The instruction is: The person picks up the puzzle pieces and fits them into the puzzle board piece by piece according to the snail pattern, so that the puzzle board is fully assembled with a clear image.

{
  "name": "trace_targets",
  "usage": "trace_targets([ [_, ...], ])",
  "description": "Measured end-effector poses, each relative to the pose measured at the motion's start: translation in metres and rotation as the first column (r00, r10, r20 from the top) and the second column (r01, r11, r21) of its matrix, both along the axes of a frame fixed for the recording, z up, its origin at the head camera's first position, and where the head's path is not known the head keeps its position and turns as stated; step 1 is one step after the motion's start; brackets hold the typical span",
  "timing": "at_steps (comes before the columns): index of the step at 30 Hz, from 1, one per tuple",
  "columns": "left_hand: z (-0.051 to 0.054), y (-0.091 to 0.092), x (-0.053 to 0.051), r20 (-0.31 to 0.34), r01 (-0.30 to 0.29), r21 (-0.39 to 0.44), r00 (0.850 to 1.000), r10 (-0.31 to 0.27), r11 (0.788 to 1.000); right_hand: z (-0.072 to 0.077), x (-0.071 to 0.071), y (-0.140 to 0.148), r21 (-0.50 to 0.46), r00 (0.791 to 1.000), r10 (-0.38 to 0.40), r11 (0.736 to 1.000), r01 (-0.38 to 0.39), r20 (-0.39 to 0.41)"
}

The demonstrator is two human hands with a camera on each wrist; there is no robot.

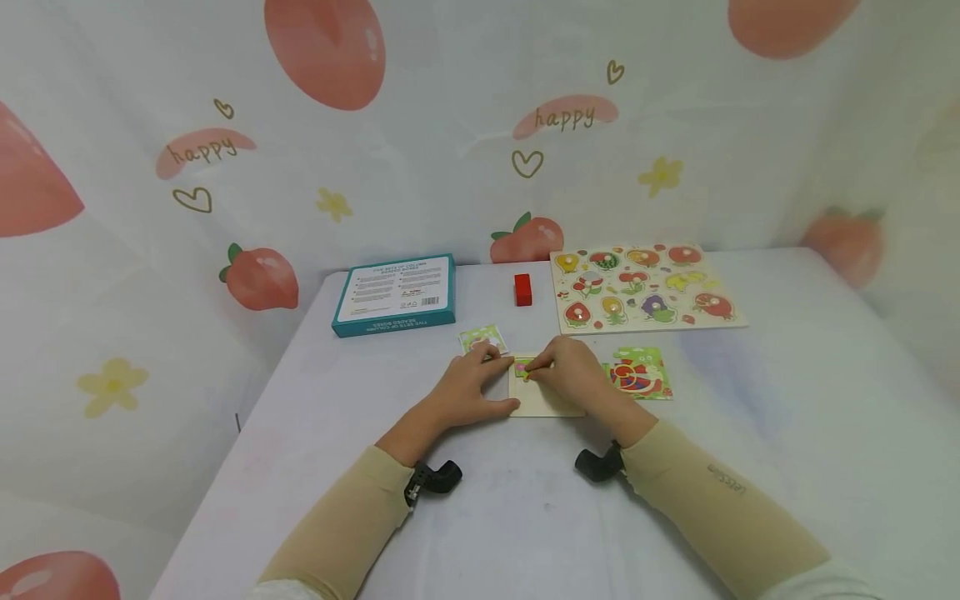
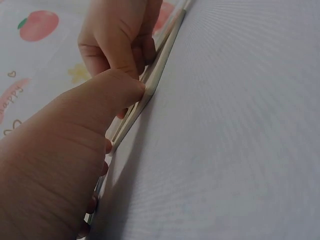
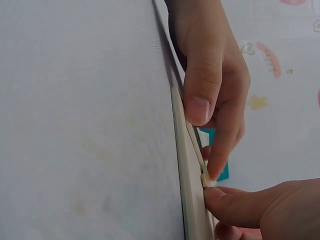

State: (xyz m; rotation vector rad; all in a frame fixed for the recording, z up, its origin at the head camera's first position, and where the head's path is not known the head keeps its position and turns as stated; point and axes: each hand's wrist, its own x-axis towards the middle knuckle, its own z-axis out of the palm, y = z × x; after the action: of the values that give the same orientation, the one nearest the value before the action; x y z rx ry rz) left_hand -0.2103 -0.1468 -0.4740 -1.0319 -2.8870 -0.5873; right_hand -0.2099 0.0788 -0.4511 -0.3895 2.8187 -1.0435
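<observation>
We see the right hand (image 1: 573,372) pinching a puzzle piece (image 1: 521,367) at the tray (image 1: 543,406), beside the left hand (image 1: 471,392), fingers spread — light and stiff, we judge, best held by its edges.

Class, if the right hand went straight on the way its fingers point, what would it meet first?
Most likely the left hand, just past the small piece the right hand pinches, though depth is unclear.
</observation>
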Motion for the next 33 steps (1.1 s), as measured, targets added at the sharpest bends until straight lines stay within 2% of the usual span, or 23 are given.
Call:
trace_targets([
  [8, 0.000, 0.001, -0.002, -0.009, -0.001, 0.002, 1.000, 0.001, 1.000, 0.000, 0.006, -0.006, 0.102, 0.996, -0.007, 0.995, 0.017, -0.093],
  [11, -0.001, 0.001, -0.002, -0.022, 0.001, 0.012, 1.000, -0.001, 1.000, 0.000, 0.007, -0.007, 0.119, 0.997, -0.011, 0.993, 0.021, -0.082],
  [19, -0.003, 0.000, -0.001, -0.021, -0.004, 0.030, 1.000, 0.005, 1.000, 0.010, 0.009, -0.005, 0.160, 0.993, 0.112, 0.981, -0.106, -0.029],
  [22, -0.004, -0.001, 0.000, -0.027, 0.001, 0.032, 1.000, 0.000, 0.999, 0.018, 0.010, -0.003, 0.147, 0.994, 0.110, 0.983, -0.107, -0.008],
  [27, -0.004, -0.001, 0.000, -0.042, 0.019, 0.029, 0.999, -0.018, 0.999, 0.041, 0.016, 0.005, 0.083, 0.997, 0.081, 0.993, -0.082, 0.012],
  [33, 0.000, 0.000, 0.000, -0.039, 0.017, 0.023, 0.999, -0.016, 1.000, 0.067, 0.020, 0.020, 0.046, 0.993, 0.090, 0.995, -0.087, -0.070],
])
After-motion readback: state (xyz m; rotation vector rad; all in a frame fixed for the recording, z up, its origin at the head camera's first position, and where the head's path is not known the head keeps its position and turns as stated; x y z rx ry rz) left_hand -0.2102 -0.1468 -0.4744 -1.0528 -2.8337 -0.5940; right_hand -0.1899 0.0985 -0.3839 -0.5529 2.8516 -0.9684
